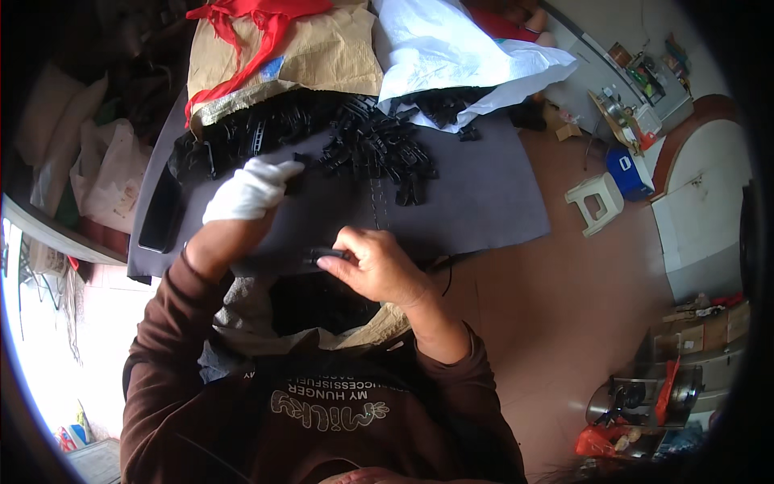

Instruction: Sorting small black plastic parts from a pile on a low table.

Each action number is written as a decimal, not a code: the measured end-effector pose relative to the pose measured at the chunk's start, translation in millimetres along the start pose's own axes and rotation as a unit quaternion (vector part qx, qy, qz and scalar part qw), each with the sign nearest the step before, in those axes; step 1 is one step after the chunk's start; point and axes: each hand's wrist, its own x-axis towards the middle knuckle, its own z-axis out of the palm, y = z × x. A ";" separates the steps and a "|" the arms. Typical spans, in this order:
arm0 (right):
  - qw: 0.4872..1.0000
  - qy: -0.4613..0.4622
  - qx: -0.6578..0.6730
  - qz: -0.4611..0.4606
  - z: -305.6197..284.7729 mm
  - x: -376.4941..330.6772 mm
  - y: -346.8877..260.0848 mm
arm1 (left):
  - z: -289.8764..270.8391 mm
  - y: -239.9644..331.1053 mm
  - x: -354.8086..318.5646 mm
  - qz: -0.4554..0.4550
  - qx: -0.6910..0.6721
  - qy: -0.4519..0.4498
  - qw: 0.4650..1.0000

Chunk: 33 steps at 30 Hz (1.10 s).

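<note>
A white glove covers my left hand (251, 190), which is over the left part of the grey-covered table (476, 194). Its fingers are closed at a small black plastic piece (297, 164), mostly hidden and dark. Closer to the table's front edge, my bare right hand (377, 263) pinches another small black plastic part (332, 256) between thumb and fingers. Beyond both hands lies a heap of black plastic parts (383, 145). More parts spill from the mouths of a brown paper sack (322, 56) and a white sack (451, 48).
A black phone-like slab (161, 218) lies at the table's left edge. Red cloth (258, 10) drapes over the brown sack. Below the table's front edge, an open sack (379, 327) sits against me. On the floor to the right stand a pale stool (595, 203) and a blue box (629, 171).
</note>
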 end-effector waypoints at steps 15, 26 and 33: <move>0.929 0.085 -0.351 0.085 -41.3 2.0 26.8 | 20.5 -1.8 -12.9 0.006 -0.021 0.027 0.999; 0.977 0.207 -0.025 0.052 -37.0 -2.5 24.6 | 37.2 24.7 -41.9 -0.068 -0.300 0.053 0.950; 0.996 0.058 0.072 -0.004 -27.5 -0.2 -8.1 | 31.4 41.2 -37.3 0.022 -0.238 0.038 0.970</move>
